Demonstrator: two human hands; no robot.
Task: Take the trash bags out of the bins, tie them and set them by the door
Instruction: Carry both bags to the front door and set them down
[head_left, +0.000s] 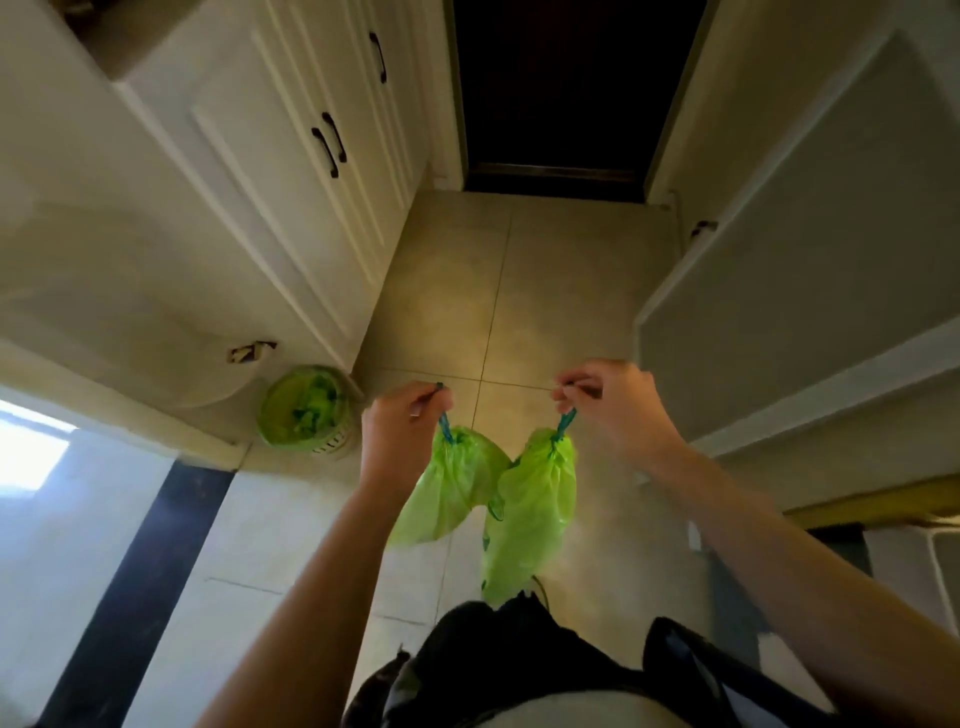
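Green trash bags (530, 499) hung cinched over the floor (571, 291), both hands (410, 421) pinching blue drawstrings (445, 427), so carrying seemed underway; next, setting them down by the far door (561, 93).

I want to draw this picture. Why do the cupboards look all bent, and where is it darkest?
In the head view, the wide-angle lens bends the cupboards outward; darkest is the doorway ahead; brightest glare sits on the floor's left edge.
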